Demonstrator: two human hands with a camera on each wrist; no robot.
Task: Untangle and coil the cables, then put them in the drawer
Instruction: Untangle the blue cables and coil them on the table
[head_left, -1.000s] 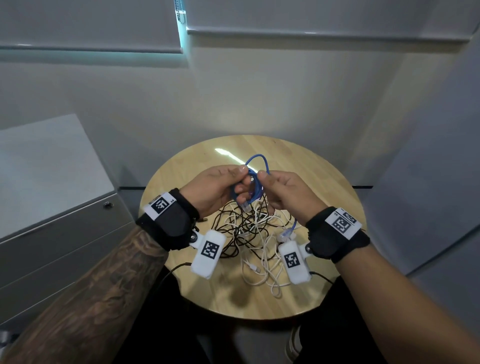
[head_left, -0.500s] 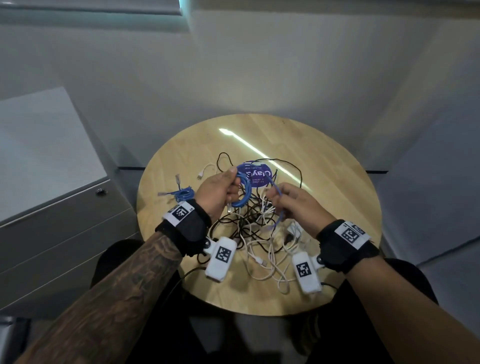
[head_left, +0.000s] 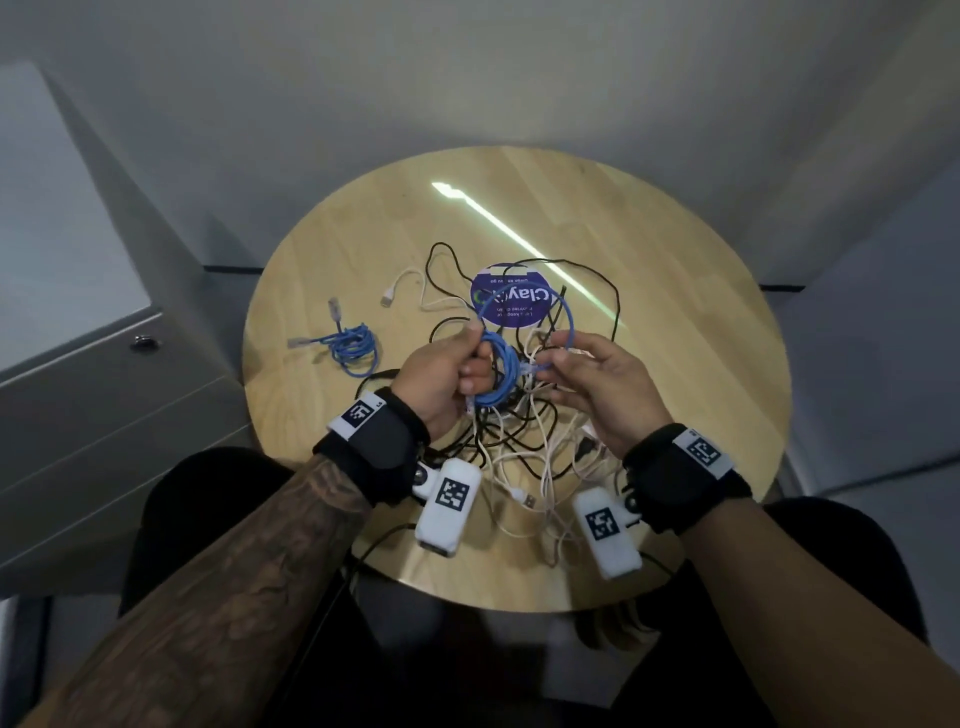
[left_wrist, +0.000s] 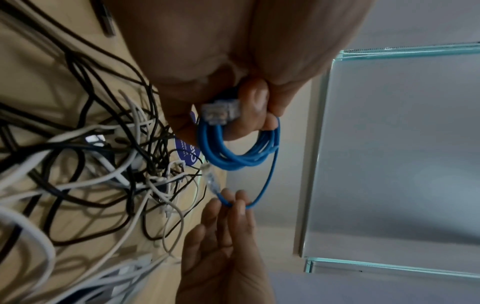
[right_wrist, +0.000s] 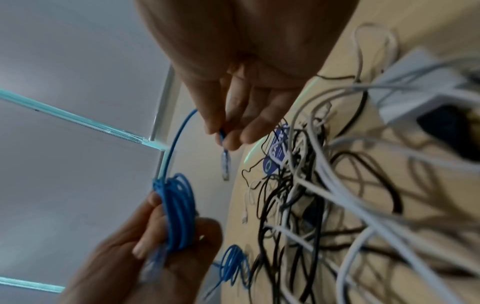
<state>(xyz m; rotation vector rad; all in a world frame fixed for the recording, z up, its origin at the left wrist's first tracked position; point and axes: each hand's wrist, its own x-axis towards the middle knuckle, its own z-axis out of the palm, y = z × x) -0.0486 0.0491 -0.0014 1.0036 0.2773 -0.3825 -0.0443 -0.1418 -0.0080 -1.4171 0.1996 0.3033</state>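
Observation:
Above the round wooden table, my left hand grips a small coil of blue network cable, with one clear plug poking out by the thumb. My right hand pinches the cable's free end between thumb and fingertips; its clear plug dangles below. A loose blue loop arcs between the hands. Under them lies a tangle of black and white cables.
A second coiled blue cable lies on the table's left part. A purple round sticker sits behind the hands. A grey drawer cabinet with a lock stands left of the table, its drawers closed. A white adapter lies in the tangle.
The view has tilted down and the hands now sit lower over the tangle. The hands have drawn apart, and the free blue end now arcs from the coil to my right fingers.

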